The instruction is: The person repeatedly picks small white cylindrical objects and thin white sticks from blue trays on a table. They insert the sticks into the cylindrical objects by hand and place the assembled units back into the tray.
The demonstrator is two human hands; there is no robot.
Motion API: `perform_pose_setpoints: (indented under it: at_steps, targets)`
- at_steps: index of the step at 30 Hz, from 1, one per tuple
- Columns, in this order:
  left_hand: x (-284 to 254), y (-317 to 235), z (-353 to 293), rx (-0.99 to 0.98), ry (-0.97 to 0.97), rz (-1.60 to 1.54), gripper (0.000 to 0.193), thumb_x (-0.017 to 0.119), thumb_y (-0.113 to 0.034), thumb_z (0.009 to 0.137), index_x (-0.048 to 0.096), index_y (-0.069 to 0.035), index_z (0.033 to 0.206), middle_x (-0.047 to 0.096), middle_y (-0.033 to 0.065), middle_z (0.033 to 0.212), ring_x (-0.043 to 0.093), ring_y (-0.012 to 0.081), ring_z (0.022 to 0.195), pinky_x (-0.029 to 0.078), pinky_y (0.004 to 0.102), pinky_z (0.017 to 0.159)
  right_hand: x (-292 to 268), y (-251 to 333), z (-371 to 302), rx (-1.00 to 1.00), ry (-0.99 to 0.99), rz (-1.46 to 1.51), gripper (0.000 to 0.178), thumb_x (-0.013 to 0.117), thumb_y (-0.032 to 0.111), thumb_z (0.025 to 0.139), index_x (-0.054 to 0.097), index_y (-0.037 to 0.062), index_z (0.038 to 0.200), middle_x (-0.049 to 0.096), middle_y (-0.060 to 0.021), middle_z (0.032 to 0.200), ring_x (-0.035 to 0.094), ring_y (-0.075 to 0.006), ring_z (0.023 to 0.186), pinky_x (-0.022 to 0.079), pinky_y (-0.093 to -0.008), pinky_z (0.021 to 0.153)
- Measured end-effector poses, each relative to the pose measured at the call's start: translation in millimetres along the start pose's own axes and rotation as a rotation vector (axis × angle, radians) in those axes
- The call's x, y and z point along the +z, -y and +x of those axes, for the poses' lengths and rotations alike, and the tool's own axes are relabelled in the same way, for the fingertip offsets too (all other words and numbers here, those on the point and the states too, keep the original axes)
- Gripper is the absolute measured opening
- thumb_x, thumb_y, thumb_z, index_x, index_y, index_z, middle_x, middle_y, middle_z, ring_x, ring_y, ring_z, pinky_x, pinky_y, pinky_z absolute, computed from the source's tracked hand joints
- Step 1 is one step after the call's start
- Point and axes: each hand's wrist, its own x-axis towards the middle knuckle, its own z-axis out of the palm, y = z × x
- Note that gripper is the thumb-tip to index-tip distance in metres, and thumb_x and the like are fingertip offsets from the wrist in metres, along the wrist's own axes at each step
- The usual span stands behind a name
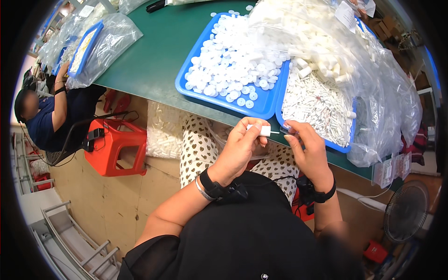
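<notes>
Cylinder (265, 131) is near green table (149, 56) above tan floor (119, 200)

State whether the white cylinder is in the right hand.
No, the left hand grips the white cylinder between its fingers.

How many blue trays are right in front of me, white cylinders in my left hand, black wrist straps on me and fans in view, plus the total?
Blue trays in front: 2
White cylinder in left hand: 1
Black wrist straps: 2
Fan: 1
Total: 6
</notes>
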Motion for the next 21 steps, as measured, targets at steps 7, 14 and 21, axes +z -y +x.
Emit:
perform_pose_setpoints:
  at_steps: [7, 14, 21]
  targets:
    - [4, 6, -4, 0.082, -0.033, 0.245, 0.018, 0.052, -0.019, 0.102, 0.054, -0.004, 0.11, 0.058, 0.0021, 0.101, 0.054, 0.0068, 0.083, 0.045, 0.0216, 0.076, 15, 5, -5, -0.124, 0.053, 0.037, 0.028, 0.068, 0.002, 0.086, 0.06, -0.0024, 0.112, 0.065, -0.0162, 0.093, 0.066, -0.0297, 0.079, 0.052, -0.0369, 0.069]
    - [-3, 19, -4, 0.283, -0.005, 0.555, 0.016, 0.052, -0.013, 0.101, 0.054, -0.002, 0.113, 0.055, 0.0041, 0.111, 0.054, 0.0086, 0.092, 0.045, 0.0257, 0.087, 26, -1, -12, -0.04, 0.012, 0.158, 0.026, 0.067, 0.001, 0.086, 0.059, -0.0038, 0.111, 0.065, -0.0177, 0.093, 0.066, -0.031, 0.081, 0.053, -0.0366, 0.07]
    - [0, 22, -8, 0.125, 0.253, 0.212, 0.035, 0.051, -0.003, 0.094, 0.053, -0.003, 0.13, 0.039, 0.0096, 0.148, 0.043, 0.0167, 0.131, 0.037, 0.032, 0.108, 30, -1, -10, -0.243, 0.089, 0.198, 0.022, 0.062, -0.006, 0.084, 0.059, -0.0031, 0.106, 0.065, -0.0188, 0.093, 0.065, -0.0366, 0.083, 0.052, -0.0403, 0.07]
